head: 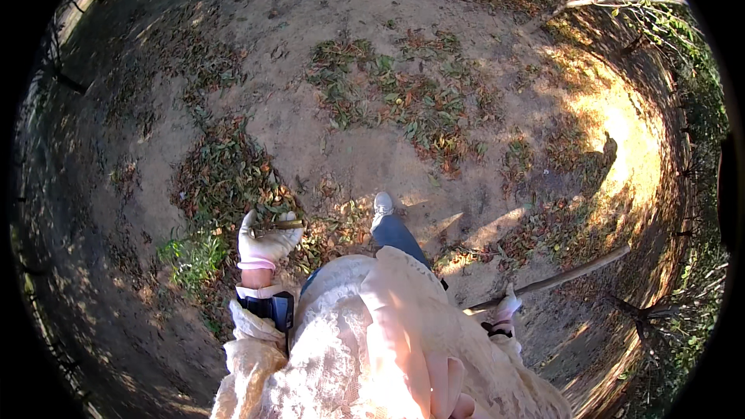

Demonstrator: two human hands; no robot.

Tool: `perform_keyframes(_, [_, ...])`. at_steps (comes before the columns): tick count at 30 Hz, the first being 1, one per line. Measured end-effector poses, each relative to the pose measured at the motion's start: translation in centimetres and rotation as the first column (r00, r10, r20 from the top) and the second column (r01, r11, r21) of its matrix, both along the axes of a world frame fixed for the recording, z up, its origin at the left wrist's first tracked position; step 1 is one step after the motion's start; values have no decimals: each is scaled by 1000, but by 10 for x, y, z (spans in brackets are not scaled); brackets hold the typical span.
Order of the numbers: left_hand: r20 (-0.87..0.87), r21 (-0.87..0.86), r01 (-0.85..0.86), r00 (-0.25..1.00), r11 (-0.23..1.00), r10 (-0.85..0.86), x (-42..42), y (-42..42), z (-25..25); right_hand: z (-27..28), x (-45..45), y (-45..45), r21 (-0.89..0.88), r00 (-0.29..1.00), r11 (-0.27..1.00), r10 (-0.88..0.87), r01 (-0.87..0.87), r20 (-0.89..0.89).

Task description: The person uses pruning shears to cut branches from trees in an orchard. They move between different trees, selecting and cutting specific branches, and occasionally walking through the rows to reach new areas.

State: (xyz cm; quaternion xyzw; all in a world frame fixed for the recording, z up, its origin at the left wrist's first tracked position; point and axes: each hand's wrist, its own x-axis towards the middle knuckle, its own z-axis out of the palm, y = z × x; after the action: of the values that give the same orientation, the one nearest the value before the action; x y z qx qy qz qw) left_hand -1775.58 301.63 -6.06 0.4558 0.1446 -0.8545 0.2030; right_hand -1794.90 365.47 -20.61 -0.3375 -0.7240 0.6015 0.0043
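Note:
My left hand [265, 244], in a white glove with a pink cuff, is turned palm up. A short brown stick-like piece [289, 224] lies across its fingers; its exact kind is hard to tell. Beyond this hand lies a heap of green and brown fallen leaves [224, 177]. Down at my right side, my right hand [507, 306], also in a pale glove, grips a long wooden pole [573, 273]. The pole slants out to the right above the ground. Its lower left end is partly hidden by my clothing, so any tool head there is not visible.
A second leaf patch [419, 90] spreads over the bare soil [349, 151] ahead. Green weeds [195, 253] grow at left. Branching trees [582, 3] [646, 311] stand along the right. My shoe [382, 203] is planted ahead on the ground.

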Motion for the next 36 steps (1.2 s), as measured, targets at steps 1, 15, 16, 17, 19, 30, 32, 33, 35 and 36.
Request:
perform_keyframes(1, [2, -118, 53, 999, 992, -53, -30, -7, 8, 32, -53, -41, -126, 999, 991, 37, -40, -27])
perform_keyframes(15, [-154, 37, 117, 982, 992, -110, -374, -172, 19, 165, -438, -283, -57, 681, 980, 89, -189, -727])
perform_keyframes(16, [-159, -10, 166, 973, 986, -166, -401, -193, 9, 157, -461, -295, 3, 713, 988, 113, -154, -692])
perform_keyframes(17, [-177, -59, 158, 970, 986, -166, -424, -209, 0, 150, -482, -305, 71, 744, 991, 134, -116, -654])
perform_keyframes(19, [-243, -165, 148, 952, 975, -186, -483, -247, -3, 113, -521, -328, 102, 775, 994, 87, -29, -626])
perform_keyframes(30, [-162, -112, 378, 906, 919, -392, -713, -383, 36, 3, -601, -404, 56, 728, 907, -295, 416, -619])
perform_keyframes(32, [-199, -146, 407, 881, 902, -430, -749, -383, 50, 19, -622, -438, 81, 747, 916, -267, 393, -609])
perform_keyframes(33, [-209, -142, 435, 865, 889, -456, -769, -387, 47, 28, -635, -457, 91, 757, 919, -256, 383, -602])
perform_keyframes(35, [-236, -146, 488, 828, 861, -509, -805, -392, 48, 45, -664, -494, 92, 768, 942, -203, 322, -608])
perform_keyframes(36, [-230, -103, 496, 831, 862, -506, -822, -394, 51, 52, -682, -511, 50, 763, 959, -189, 278, -619])
